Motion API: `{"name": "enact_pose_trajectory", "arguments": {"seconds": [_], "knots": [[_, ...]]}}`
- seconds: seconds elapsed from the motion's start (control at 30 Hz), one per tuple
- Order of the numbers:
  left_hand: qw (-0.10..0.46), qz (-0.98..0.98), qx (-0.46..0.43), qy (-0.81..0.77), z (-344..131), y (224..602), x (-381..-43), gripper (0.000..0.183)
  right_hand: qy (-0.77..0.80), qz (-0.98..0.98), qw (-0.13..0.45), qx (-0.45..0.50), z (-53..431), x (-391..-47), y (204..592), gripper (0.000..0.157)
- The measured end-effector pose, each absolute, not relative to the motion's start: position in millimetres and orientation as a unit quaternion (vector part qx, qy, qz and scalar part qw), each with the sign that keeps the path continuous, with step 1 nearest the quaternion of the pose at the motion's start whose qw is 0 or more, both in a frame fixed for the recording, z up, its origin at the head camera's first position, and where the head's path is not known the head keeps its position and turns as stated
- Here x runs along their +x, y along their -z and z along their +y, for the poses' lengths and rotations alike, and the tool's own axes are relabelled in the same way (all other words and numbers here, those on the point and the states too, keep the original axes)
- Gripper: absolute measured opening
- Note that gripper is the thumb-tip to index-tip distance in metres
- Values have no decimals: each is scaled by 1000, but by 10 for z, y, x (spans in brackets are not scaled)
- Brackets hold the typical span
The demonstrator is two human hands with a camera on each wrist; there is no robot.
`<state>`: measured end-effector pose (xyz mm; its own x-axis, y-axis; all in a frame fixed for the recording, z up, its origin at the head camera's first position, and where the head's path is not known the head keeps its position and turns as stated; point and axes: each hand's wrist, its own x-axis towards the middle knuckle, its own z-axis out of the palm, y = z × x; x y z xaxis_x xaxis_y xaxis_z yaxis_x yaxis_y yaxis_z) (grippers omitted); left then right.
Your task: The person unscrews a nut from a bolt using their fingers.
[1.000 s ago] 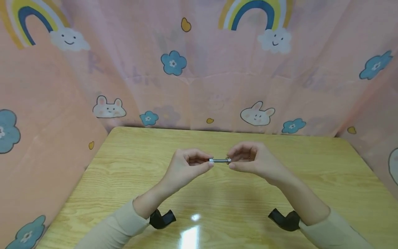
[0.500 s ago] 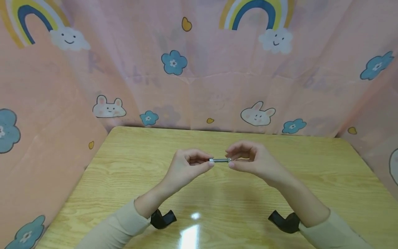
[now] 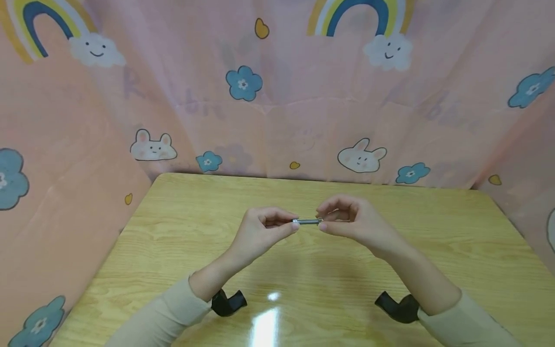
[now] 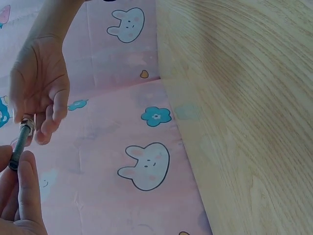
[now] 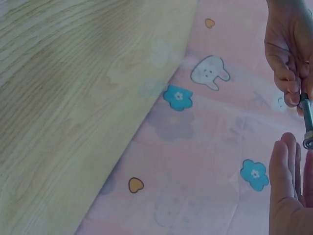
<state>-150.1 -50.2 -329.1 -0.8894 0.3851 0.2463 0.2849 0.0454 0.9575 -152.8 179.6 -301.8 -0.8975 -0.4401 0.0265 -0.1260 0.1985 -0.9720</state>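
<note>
A slim metal bolt (image 3: 308, 221) is held level above the table, between my two hands. My left hand (image 3: 262, 236) pinches its head end with thumb and fingertips. At the opposite end sits a nut (image 4: 28, 125), with the threaded shaft showing between it and the left fingertips in the left wrist view. My right hand (image 3: 357, 224) has its thumb and index finger around that nut, the other fingers loosely bent. In the right wrist view the nut (image 5: 308, 139) lies at the picture's right edge, and part of the right thumb is cut off.
The wood-grain table (image 3: 173, 270) extends under both forearms, with a bright reflection near the front. Behind it hangs a pink printed cloth (image 3: 299, 115). A black wrist mount (image 3: 229, 302) is on the left wrist, and another black mount (image 3: 398, 307) on the right.
My right fingertips shift slightly about the nut, coming together and parting a little. The left hand keeps its hold on the bolt, and the head view tilts slightly.
</note>
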Motion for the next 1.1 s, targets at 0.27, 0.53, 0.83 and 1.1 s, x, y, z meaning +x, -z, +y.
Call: {"name": "enact_pose_trajectory", "arguments": {"seconds": [0.27, 0.53, 0.83, 1.1], "knots": [[35, 724, 240, -646, -501, 3285, -1537, 17, 597, 774, 131, -167, 1794, -1541, 3015, 27], [31, 725, 243, -643, -501, 3289, -1551, 19, 583, 782, 144, -167, 1793, -1573, 3001, 31], [33, 734, 241, -634, -494, 3308, -1520, 18, 576, 787, 137, -173, 1796, -1550, 3015, 30], [28, 735, 249, -630, -491, 3306, -1494, 18, 576, 783, 142, -189, 1810, -1534, 3034, 26]]}}
